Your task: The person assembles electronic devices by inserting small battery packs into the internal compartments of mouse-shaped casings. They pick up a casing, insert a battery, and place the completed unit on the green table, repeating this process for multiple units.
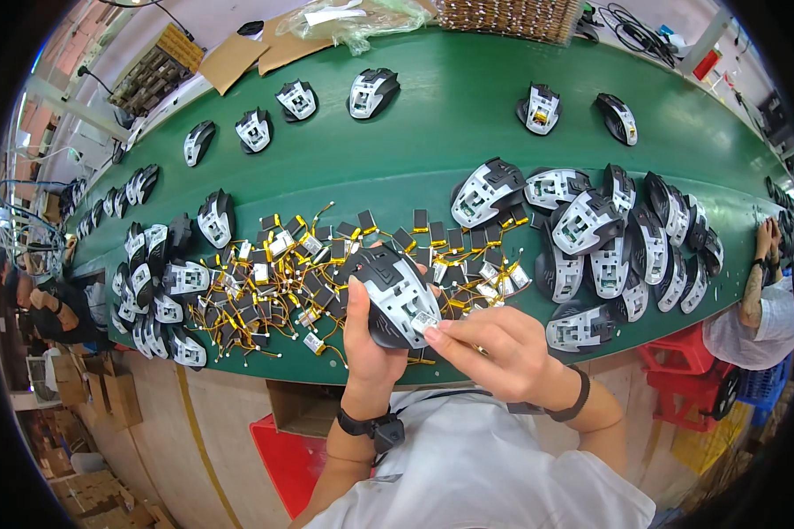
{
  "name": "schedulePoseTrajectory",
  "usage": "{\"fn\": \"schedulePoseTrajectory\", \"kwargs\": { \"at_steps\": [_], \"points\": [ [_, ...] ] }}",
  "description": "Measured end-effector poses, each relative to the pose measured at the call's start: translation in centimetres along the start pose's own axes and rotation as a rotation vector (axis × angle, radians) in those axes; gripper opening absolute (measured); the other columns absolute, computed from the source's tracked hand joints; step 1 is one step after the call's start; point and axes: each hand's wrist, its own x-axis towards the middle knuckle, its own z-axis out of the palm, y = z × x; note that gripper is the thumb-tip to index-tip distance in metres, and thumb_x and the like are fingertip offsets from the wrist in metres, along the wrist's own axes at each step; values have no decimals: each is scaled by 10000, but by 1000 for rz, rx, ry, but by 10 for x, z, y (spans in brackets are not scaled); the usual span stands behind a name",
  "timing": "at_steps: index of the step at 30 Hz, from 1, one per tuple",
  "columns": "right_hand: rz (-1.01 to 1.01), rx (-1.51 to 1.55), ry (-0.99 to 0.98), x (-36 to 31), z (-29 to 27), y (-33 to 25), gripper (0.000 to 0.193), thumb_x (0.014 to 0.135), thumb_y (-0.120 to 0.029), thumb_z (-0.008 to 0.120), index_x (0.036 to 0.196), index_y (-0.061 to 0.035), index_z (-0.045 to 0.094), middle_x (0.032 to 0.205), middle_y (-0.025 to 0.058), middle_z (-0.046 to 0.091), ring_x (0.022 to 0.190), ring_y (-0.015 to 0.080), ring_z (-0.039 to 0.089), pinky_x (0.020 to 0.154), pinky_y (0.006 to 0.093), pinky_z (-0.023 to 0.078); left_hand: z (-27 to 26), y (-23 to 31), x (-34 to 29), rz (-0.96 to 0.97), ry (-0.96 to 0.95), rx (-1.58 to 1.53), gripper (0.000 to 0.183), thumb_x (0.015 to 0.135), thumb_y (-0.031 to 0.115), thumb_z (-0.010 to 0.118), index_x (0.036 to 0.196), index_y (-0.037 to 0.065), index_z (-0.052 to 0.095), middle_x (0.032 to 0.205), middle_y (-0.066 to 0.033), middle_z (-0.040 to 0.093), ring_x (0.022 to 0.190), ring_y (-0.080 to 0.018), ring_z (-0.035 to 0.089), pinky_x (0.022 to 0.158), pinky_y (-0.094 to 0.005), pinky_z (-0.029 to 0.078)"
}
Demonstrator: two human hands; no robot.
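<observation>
A black-and-silver computer mouse (395, 286) rests in my left hand (372, 344), its wrapped fingers mostly hidden beneath. The mouse is tilted, with openings in its silver shell. My right hand (494, 348) pinches a small white-faced battery (424, 321) between thumb and forefinger, against the near end of the mouse. Whether the battery sits inside the shell cannot be made out. Behind and beside my hands lies a loose pile of small flat batteries (278, 278) with yellow ends and thin wires.
More mice cluster on the green bench (450, 88) at the right (589, 220) and left (185, 278); several stand in a row farther back. Cardboard (234, 62) and a plastic bag (362, 22) lie at the far edge. A co-worker (759, 309) sits at the far right, near red stools (679, 361).
</observation>
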Motion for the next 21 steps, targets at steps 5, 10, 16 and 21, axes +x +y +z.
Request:
{"fn": "schedulePoseTrajectory", "kwargs": {
  "at_steps": [5, 10, 16, 21],
  "points": [
    [6, -83, 48, -3, 5, -5, 345, 637, -79, 690, 970, 7, 719, 926, 74, 639, 704, 181, 604, 550, 283, 489, -1, -3, 1, 21, 30, 42, 630, 1000, 556, 312, 1271, 27, 521, 1120, -175, 637, 921, -290, 668, 747, -382, 575],
    [59, -81, -2, 1, 3, -5, 354, 648, -71, 686, 991, 10, 712, 907, 71, 634, 676, 176, 580, 538, 279, 476, -11, -5, -1, 70, 80, 138, 629, 995, 563, 326, 1323, 47, 477, 1129, -168, 634, 935, -283, 663, 748, -379, 570],
    [49, -98, -76, -1, 4, -10, 359, 658, -61, 678, 1003, 39, 695, 928, 79, 616, 713, 186, 574, 573, 288, 480, -7, -8, -5, 214, 74, 228, 622, 998, 534, 357, 1472, 137, 289, 1166, -157, 610, 926, -272, 658, 751, -370, 559],
    [6, -59, -95, -1, 6, -9, 380, 626, -52, 678, 997, 24, 703, 893, 47, 614, 692, 169, 565, 532, 271, 472, -13, -8, -6, 185, 34, 222, 627, 992, 533, 377, 1467, 131, 300, 1156, -159, 604, 924, -265, 651, 737, -359, 553]
  ]
}}
